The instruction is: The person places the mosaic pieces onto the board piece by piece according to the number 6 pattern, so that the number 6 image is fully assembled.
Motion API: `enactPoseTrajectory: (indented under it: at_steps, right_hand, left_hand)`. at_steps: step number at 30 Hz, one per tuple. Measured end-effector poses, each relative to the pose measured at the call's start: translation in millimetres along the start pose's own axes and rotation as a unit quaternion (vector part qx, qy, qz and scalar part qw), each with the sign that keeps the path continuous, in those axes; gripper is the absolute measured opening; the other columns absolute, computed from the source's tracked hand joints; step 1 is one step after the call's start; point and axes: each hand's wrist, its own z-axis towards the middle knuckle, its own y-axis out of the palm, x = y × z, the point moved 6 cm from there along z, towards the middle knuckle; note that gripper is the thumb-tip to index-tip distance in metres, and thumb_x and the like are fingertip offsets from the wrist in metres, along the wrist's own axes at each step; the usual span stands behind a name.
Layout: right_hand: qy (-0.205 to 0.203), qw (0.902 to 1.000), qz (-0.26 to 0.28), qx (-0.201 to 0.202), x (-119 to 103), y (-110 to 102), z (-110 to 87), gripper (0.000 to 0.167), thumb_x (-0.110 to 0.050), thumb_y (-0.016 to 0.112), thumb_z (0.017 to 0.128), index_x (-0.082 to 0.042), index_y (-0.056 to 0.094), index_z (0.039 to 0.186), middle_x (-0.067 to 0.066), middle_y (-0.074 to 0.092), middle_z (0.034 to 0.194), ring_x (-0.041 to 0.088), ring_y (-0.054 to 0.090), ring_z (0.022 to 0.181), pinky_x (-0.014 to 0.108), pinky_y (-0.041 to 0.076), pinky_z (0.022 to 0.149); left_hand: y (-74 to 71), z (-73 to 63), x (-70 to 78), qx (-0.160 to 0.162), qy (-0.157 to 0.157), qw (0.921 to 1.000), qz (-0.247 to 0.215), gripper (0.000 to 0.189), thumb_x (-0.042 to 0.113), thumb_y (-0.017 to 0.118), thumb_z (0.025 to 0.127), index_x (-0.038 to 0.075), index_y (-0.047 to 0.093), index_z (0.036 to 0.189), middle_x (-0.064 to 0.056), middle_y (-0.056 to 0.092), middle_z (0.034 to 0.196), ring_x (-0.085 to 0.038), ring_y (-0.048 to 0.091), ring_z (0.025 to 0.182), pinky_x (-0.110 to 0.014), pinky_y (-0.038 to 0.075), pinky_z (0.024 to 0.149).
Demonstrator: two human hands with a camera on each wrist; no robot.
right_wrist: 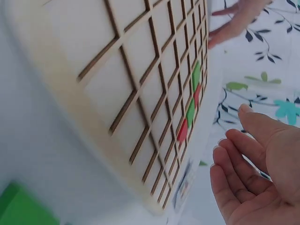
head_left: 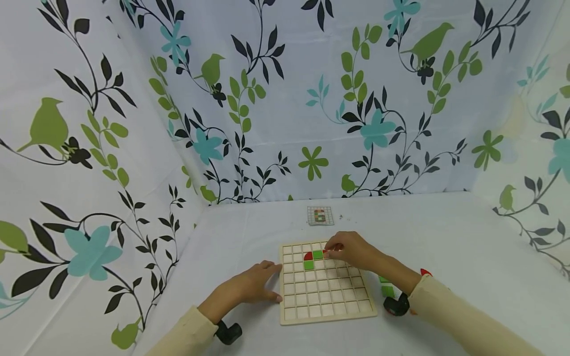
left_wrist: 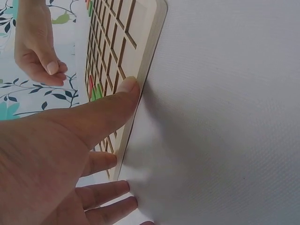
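A wooden grid board (head_left: pixel 327 311) lies on the white table. My left hand (head_left: pixel 255 283) rests at its left edge, the thumb (left_wrist: pixel 127 86) touching the rim and the fingers spread. Near the board's far edge, my right hand (head_left: pixel 354 251) hovers with fingers loosely bent; in the right wrist view nothing is between them. Set in the grid are a green square tile (head_left: pixel 317 254), a rounded red tile (head_left: pixel 308 256), a second green tile (head_left: pixel 309 265) and another red tile (right_wrist: pixel 182 130), partly hidden by the right hand in the head view.
Behind the board lies a small card (head_left: pixel 320 215) with a coloured grid pattern. Right of the board, green blocks (head_left: pixel 387 290) and a red piece (head_left: pixel 425 272) lie partly behind the right forearm. A patterned curtain (head_left: pixel 285 123) hangs behind the table.
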Motion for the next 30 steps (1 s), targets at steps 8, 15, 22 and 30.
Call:
enactPoseTrajectory:
  at_steps: [8, 15, 22, 30]
  right_hand:
    - [0.074, 0.9970, -0.001, 0.022, 27.2, -30.9, -25.0, 0.027, -0.026, 0.077, 0.099, -0.005, 0.077, 0.117, -0.004, 0.071, 0.101, 0.011, 0.064, 0.091, 0.029, 0.057, 0.079]
    - [0.119, 0.9921, 0.001, 0.041, 48.0, -53.2, -50.3, 0.031, -0.031, 0.075, 0.100, -0.007, 0.077, 0.119, -0.002, 0.071, 0.104, 0.014, 0.065, 0.094, 0.032, 0.059, 0.083]
    - [0.144, 0.9875, 0.003, 0.063, 67.6, -73.0, -80.2, 0.037, -0.034, 0.075, 0.100, -0.005, 0.075, 0.123, 0.002, 0.073, 0.112, 0.019, 0.067, 0.100, 0.036, 0.062, 0.088]
    - [0.158, 0.9841, -0.021, 0.078, 86.9, -90.7, -120.1, 0.037, -0.035, 0.075, 0.100, -0.005, 0.075, 0.122, 0.004, 0.076, 0.111, 0.025, 0.070, 0.104, 0.044, 0.063, 0.090]
  left_hand:
    - [2.7, 1.8, -2.4, 0.000, 0.004, 1.0000, 0.000, 0.090, 0.049, 0.086, 0.086, 0.016, 0.047, 0.159, -0.014, 0.045, 0.162, -0.037, 0.043, 0.150, -0.059, 0.044, 0.117]
    - [3.7, 3.4, -3.0, 0.004, 0.017, 0.9997, 0.020, 0.090, 0.053, 0.083, 0.087, 0.014, 0.046, 0.160, -0.013, 0.045, 0.162, -0.036, 0.044, 0.150, -0.056, 0.044, 0.118]
    - [3.3, 2.4, -2.5, 0.005, 0.014, 0.9998, 0.016, 0.090, 0.053, 0.083, 0.088, 0.015, 0.046, 0.160, -0.013, 0.045, 0.162, -0.037, 0.044, 0.150, -0.057, 0.044, 0.117]
    - [0.0, -2.1, 2.1, 0.005, 0.015, 0.9998, 0.011, 0.089, 0.049, 0.084, 0.088, 0.014, 0.046, 0.160, -0.015, 0.045, 0.162, -0.038, 0.043, 0.150, -0.059, 0.044, 0.118]
